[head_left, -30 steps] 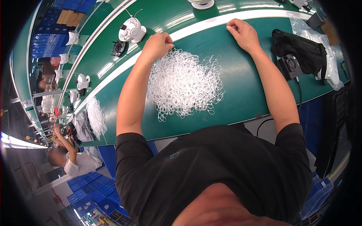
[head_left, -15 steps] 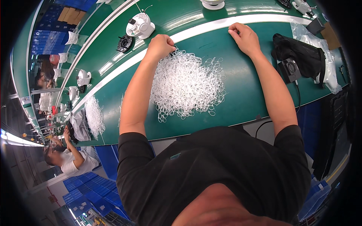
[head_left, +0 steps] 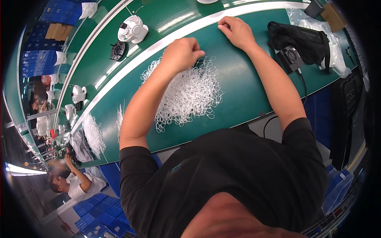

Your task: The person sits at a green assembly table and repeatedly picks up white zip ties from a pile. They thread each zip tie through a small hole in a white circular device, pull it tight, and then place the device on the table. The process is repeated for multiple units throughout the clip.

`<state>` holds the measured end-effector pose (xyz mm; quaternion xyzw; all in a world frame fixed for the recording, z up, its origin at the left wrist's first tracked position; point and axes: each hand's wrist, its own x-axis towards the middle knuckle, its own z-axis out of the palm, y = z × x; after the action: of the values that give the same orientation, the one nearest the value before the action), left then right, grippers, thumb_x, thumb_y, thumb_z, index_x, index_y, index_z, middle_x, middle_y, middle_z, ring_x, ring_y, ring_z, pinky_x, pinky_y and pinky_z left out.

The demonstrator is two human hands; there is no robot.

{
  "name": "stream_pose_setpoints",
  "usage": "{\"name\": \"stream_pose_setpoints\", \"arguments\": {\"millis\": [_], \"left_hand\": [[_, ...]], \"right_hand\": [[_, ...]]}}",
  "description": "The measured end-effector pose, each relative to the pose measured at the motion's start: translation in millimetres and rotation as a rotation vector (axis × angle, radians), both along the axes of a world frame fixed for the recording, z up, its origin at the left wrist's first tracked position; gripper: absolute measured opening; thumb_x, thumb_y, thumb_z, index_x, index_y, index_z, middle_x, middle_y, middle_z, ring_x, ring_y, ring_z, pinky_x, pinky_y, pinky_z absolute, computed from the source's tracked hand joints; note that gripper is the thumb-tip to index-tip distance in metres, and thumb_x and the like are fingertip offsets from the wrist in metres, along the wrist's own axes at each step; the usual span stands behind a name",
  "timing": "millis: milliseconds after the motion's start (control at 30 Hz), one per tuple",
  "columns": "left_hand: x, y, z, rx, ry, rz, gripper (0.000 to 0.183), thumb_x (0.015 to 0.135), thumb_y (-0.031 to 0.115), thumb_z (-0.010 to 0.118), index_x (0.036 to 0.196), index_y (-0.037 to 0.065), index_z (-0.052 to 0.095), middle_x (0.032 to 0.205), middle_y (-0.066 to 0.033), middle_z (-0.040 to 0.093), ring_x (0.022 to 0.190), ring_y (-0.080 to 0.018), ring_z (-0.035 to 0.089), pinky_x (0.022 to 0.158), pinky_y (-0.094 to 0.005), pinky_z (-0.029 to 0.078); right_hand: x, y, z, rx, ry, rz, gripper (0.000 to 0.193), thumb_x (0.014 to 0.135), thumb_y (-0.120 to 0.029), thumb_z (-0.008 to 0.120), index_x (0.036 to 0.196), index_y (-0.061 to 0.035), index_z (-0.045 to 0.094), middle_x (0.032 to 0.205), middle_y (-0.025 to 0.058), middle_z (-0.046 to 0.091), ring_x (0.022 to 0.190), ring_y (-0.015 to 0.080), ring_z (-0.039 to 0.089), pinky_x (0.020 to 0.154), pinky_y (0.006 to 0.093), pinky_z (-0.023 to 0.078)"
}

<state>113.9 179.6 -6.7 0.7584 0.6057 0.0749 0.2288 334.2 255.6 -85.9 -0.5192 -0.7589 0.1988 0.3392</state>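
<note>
A broad heap of thin white looped ties (head_left: pixel 190 95) lies on the green table in front of me. My left hand (head_left: pixel 182 53) is over the heap's far side, its fingers curled in and the thumb pointing right. Whatever those fingers may hold is hidden. Beyond the heap to the right, my right hand (head_left: pixel 238 33) is close to the white strip (head_left: pixel 198 22) across the table, its thumb and fingers bent together. Anything between them is too small to make out.
A white fan-like device (head_left: pixel 133 29) and a round black part (head_left: pixel 118 50) stand at the far left. To the right are a black bag (head_left: pixel 299 41), a small corded black fan box (head_left: pixel 291 59) and clear plastic (head_left: pixel 337 63). Another person (head_left: pixel 79 184) sits at left near a second white heap (head_left: pixel 94 135).
My left hand has moved right across the heap's far side, toward my right hand. The right hand keeps its bent pose. The whole view has shifted a little.
</note>
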Motion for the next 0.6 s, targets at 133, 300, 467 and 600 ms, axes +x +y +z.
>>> {"name": "stream_pose_setpoints", "arguments": {"millis": [133,300,467,600], "left_hand": [[18,-7,-8,-0.060,0.050,-0.032,0.022,0.079,0.021,0.077,0.087,0.002,0.070,0.079,-0.0135,0.071,0.073,-0.0270,0.067,0.068,-0.0374,0.051],[19,-2,-23,-0.158,-0.123,-0.045,0.018,0.077,0.013,0.079,0.085,0.001,0.070,0.078,-0.0087,0.070,0.070,-0.0190,0.065,0.066,-0.0321,0.051],[4,10,-10,-0.223,-0.507,0.029,0.015,0.078,0.011,0.080,0.082,0.001,0.069,0.078,-0.0015,0.069,0.073,-0.0088,0.061,0.065,-0.0265,0.049],[-14,13,-2,-0.134,-0.778,0.067,0.013,0.084,0.011,0.076,0.086,0.003,0.066,0.086,-0.0048,0.070,0.075,-0.0095,0.062,0.071,-0.0254,0.050]], "right_hand": [[2,1,-6,0.022,0.013,0.019,0.016,0.090,-0.024,0.064,0.097,-0.0105,0.067,0.088,0.0041,0.068,0.088,0.0240,0.063,0.076,0.0386,0.051],[8,3,0,0.000,0.010,0.014,0.015,0.090,-0.024,0.065,0.097,-0.0108,0.067,0.088,0.0034,0.068,0.084,0.0222,0.063,0.074,0.0360,0.050],[9,12,0,0.017,0.006,0.028,0.015,0.090,-0.024,0.064,0.097,-0.0107,0.067,0.088,0.0035,0.068,0.084,0.0225,0.063,0.074,0.0361,0.050],[8,11,8,0.003,0.008,0.028,0.015,0.090,-0.023,0.064,0.095,-0.0098,0.067,0.086,0.0044,0.068,0.086,0.0244,0.063,0.075,0.0385,0.050]]}}
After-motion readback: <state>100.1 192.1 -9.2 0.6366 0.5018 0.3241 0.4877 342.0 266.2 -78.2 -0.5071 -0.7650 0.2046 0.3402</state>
